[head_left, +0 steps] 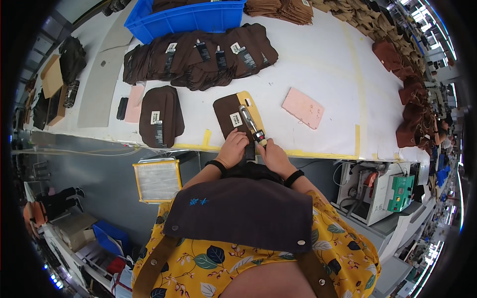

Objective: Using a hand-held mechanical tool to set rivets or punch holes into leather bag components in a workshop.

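Note:
In front of me lies a dark brown fabric piece [224, 110] with a white label, over a yellow card-like piece [244, 95] that shows along its top right side. My left hand [233, 148] rests its fingers on the lower edge of the fabric, fingers stretched out. My right hand [274, 158] is closed round the pale grip of a silver-barrelled handheld tool [248, 119]. The tool's barrel slants up and left over the fabric's right side. A dark strip [250, 150] hangs between my hands at the table edge.
Stacked brown pieces [161, 107] lie left. Behind them spreads a long pile of labelled brown pieces [198, 57], below a blue bin [184, 25]. A pink pad [303, 108] lies right. Dark red bags [412, 109] line the far right. Yellow tape [313, 152] edges the white table.

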The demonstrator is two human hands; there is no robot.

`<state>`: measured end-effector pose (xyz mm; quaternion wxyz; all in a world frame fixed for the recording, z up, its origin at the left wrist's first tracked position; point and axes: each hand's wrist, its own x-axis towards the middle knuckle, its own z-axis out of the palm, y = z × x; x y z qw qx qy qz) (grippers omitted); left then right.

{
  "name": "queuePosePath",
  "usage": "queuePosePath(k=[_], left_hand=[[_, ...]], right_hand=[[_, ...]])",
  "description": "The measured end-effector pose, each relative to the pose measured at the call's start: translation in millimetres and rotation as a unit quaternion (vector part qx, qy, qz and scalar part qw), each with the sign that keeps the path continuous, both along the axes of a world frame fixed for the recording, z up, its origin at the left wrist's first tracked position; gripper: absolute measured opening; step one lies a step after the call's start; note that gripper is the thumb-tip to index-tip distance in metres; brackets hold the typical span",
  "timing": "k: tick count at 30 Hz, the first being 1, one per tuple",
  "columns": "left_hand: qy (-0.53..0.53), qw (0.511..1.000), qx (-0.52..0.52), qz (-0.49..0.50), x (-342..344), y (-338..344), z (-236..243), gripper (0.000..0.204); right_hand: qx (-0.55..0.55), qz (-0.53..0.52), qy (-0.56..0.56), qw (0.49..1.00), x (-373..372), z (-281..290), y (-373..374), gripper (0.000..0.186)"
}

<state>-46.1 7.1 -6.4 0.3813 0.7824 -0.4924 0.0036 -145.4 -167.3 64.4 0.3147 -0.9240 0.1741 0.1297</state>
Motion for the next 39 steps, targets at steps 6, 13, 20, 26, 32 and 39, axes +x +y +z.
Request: queuePosePath(k=[6, 13, 20, 26, 32, 39], left_hand=[[-0.014, 1.000, -0.013, -0.005, 0.2, -4.8, 8.0, 0.027], [-0.029, 0.999, -0.025, -0.004, -2.6, 5.2, 1.0, 0.022], [-0.038, 0.999, -0.030, 0.005, 1.0, 3.0, 3.2, 0.018], [-0.024, 0.999, -0.040, -0.003, 3.3, 4.9, -1.0, 0.023], [-0.021, 0.999, -0.045, -0.001, 3.0, 7.0, -4.9, 0.022], [-0.020, 0.999, -0.043, -0.002, 2.9, 4.6, -0.2, 0.021]], right_hand=[[-0.037, -0.002, -0.071, 0.997, 68.0, -8.8, 7.1, 0.045], [-0.034, -0.019, -0.012, 0.999, -2.1, -2.9, 18.8, 0.046], [-0.041, -0.033, -0.063, 0.997, 51.2, -11.0, 17.1, 0.048], [-0.035, -0.030, -0.071, 0.996, 29.4, -9.1, 15.8, 0.046], [-0.031, -0.046, -0.006, 0.998, -54.8, 6.7, 26.6, 0.043], [-0.036, -0.060, -0.061, 0.996, 36.9, -8.6, 23.0, 0.044]])
